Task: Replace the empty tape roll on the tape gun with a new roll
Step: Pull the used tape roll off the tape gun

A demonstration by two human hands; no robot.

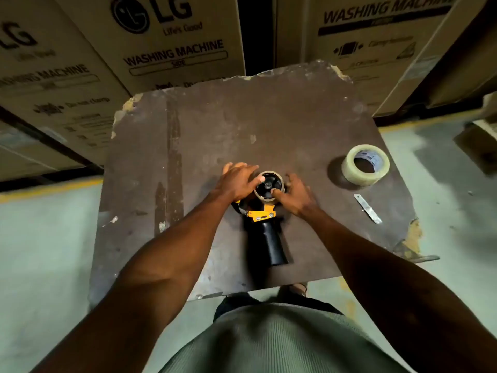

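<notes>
The tape gun point(269, 238) lies on the brown board point(215, 130), black handle pointing toward me, yellow frame in the middle. An empty cardboard tape roll point(269, 199) sits on its black hub. My left hand point(239, 181) grips the roll's left side with the thumb on its rim. On the roll's right side is my right hand point(293, 195), its thumb pressed onto the rim. A new clear tape roll point(366, 165) lies flat at the board's right, apart from both hands.
A small metal blade point(368, 208) lies on the board right of the tape gun. Large cardboard washing machine boxes point(174, 49) stand close behind the board. The board's edges are chipped, with grey floor point(40, 238) on both sides.
</notes>
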